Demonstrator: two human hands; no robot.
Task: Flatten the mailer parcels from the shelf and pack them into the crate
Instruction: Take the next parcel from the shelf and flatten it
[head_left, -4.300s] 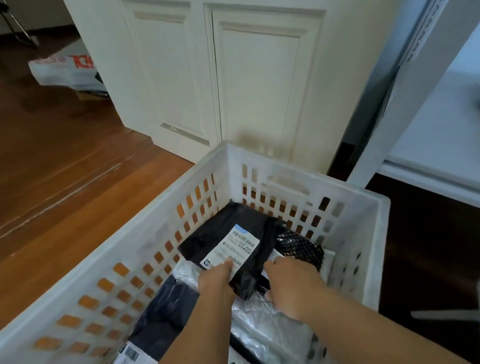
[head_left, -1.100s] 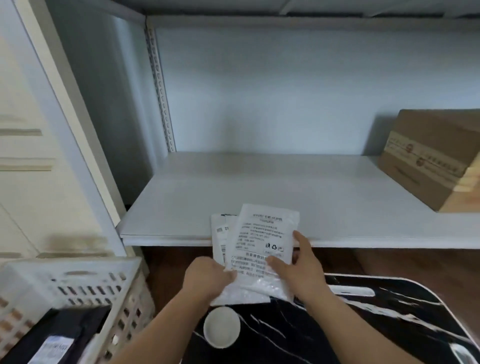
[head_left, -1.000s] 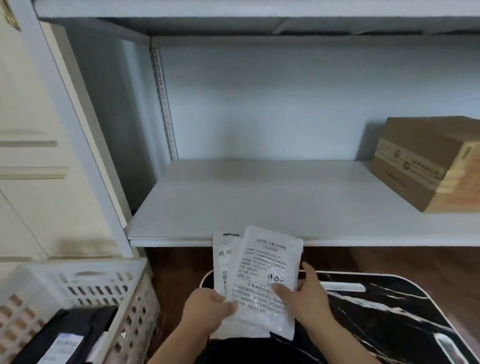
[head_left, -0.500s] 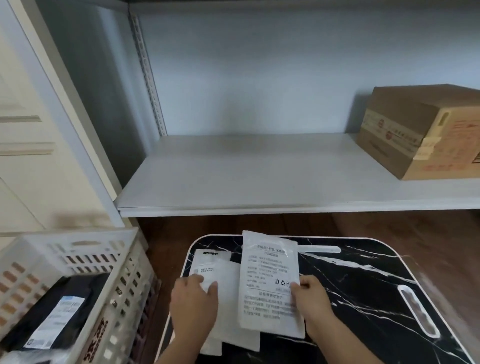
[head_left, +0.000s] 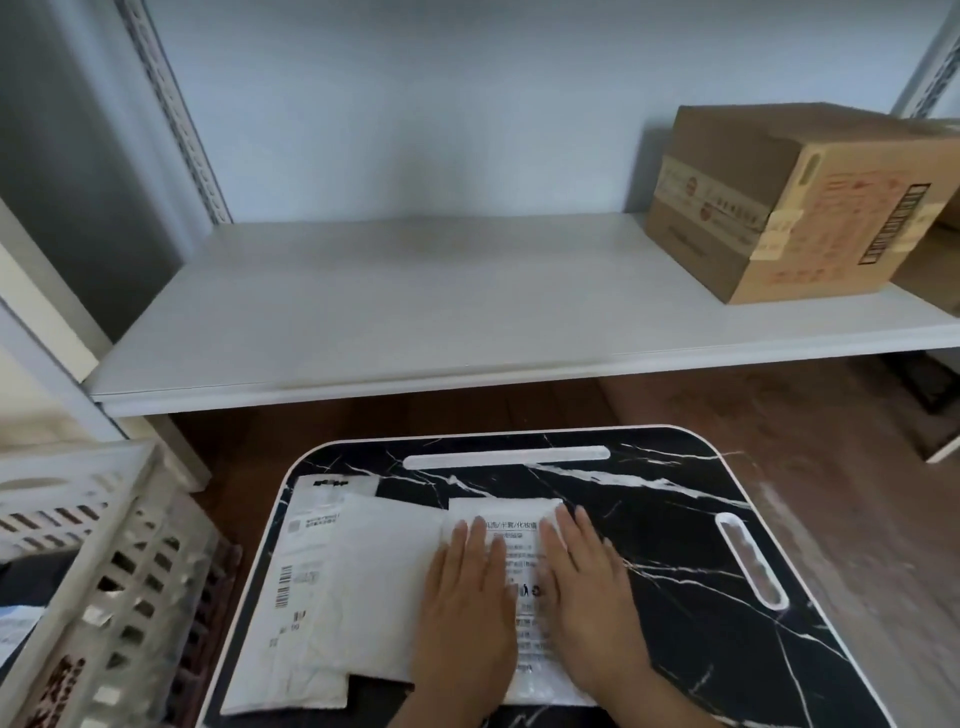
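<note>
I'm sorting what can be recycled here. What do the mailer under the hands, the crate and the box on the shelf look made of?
Printed mailer: probably thin white plastic film, since its lower edge looks glossy and crinkled.
Crate: likely rigid white moulded plastic, given its walls pierced with regular slots.
Box: brown corrugated cardboard by its look, matte, taped along one edge.

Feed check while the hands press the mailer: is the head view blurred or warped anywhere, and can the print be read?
Head view: soft motion blur, strongest on the crate at lower left; wide-angle bending curves the shelf edge and uprights. Light is even and dim, with no glare. The box casts a soft shadow on the wall. Print on the mailer under the left hand and right hand is too smeared to read.
</note>
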